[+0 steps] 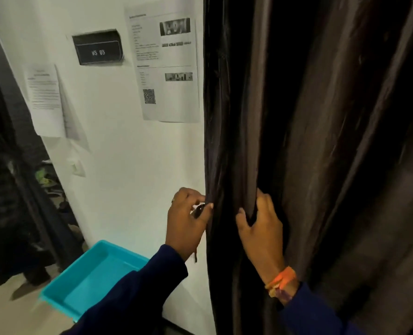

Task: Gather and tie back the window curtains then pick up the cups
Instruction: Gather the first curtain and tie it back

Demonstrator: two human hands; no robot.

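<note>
Lower centre: left hand (187,222) pinching curtain (297,141) edge, maybe a tie; right hand (261,226) gripping folds. Best bunch tight first.

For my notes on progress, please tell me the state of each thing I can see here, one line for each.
curtain: hanging, folds partly gathered, not yet tied back.
left hand: at the curtain's left edge, fingers pinching a small dark cord or hook.
right hand: gripping a fold of the curtain.
turquoise tray: lying low by the wall, nothing seen in it.
printed sheets: stuck to the wall; one corner curls away.
</note>
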